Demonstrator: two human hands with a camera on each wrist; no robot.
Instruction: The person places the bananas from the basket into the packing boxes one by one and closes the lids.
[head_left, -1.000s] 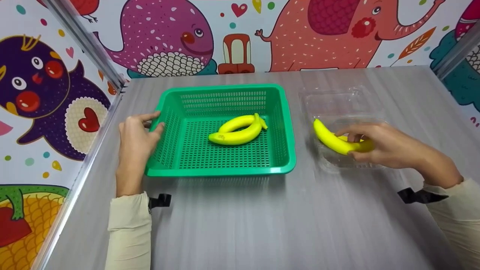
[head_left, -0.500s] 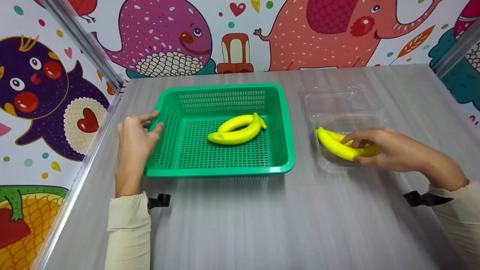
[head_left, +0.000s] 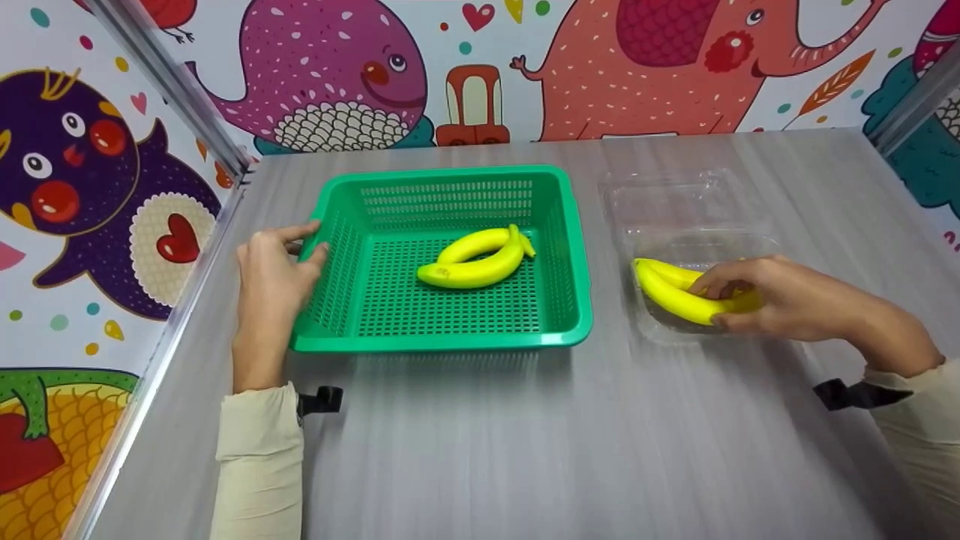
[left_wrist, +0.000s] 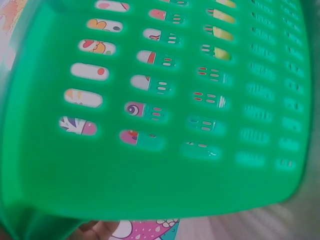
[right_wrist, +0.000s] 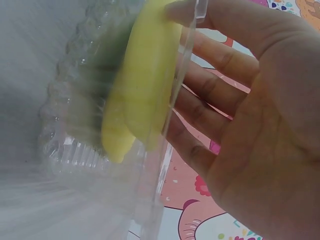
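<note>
My left hand grips the left rim of a green perforated basket, thumb on the inner side. Two yellow bananas lie on the basket floor: a front banana and a back banana, crossing at their right ends. On the right, my right hand pinches a banana over a clear plastic clamshell box. A second banana lies alongside it in the box, partly covered by the held one and by my fingers. Through the box's clear wall, the right wrist view shows both bananas.
The clamshell's clear lid lies folded back behind the box. Grey table stretches in front of both containers. A cartoon-printed wall closes off the back, and another printed panel stands at the left.
My right hand has lowered the banana toward the near right, down into the clear box beside the other banana. My left hand and the basket have stayed put.
</note>
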